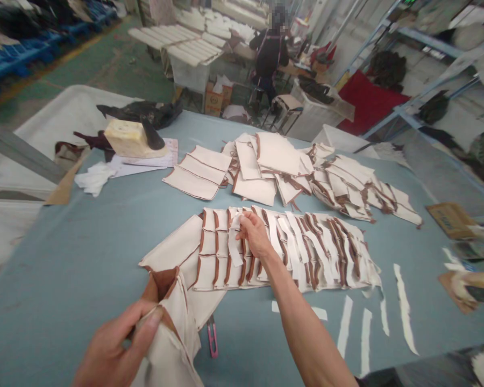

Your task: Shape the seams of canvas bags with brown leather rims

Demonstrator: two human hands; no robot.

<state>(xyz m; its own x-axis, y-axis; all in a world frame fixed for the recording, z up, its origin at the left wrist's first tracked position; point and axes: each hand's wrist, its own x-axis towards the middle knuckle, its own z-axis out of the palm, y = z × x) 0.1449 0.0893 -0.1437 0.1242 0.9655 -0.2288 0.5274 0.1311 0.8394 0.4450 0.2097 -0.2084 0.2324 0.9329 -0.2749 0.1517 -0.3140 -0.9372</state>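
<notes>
Head: cream fabric [169, 346] (brown inside).

The premises are presenting as a textile or sewn-goods workshop. Cream pieces [205, 271] with brown edging are lying in a row and a heap across the tabletop [84, 269]; a co-worker [268, 59] is occupying a station behind; metal shelving [431, 43] is holding materials; cartons [213, 102] are standing beyond.

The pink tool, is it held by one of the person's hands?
No, the pink tool lies on the blue table, apart from both the left hand and the right hand.
</notes>
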